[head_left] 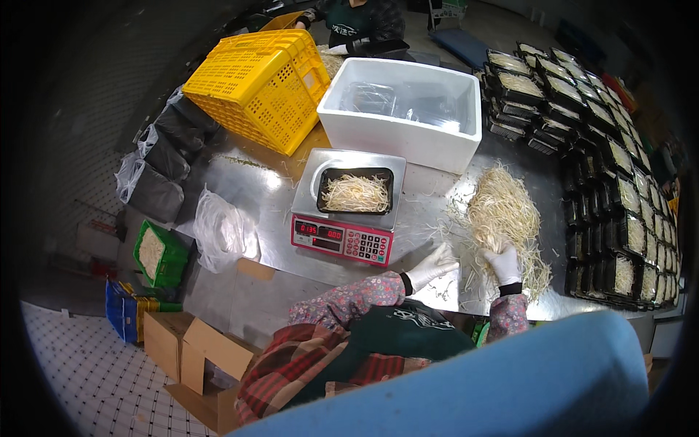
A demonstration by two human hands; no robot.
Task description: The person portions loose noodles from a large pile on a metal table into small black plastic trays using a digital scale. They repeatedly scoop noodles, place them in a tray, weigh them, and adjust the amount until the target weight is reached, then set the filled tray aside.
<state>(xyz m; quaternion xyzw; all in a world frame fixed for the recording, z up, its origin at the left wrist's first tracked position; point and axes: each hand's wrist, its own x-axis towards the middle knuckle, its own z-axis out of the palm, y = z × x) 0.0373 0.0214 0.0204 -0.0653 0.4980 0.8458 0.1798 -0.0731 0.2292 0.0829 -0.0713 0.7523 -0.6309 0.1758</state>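
White-gloved right hand (502, 264) palm-down on bean sprouts (502, 215), left hand (433, 265) flat nearby.

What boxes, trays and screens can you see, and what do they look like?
Scale: table middle, grey top, red front with lit screen.
Black tray: on the scale, holds pale sprouts.
White box: behind the scale, foam, rectangular.
Yellow crate: back left, tilted.
Tray stacks: right side, black.
Cardboard boxes: floor, brown, open.

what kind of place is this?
Likely a small food-packing room: a scale weighing a black tray of bean sprouts, a loose sprout pile on a steel table, and filled trays stacked alongside.
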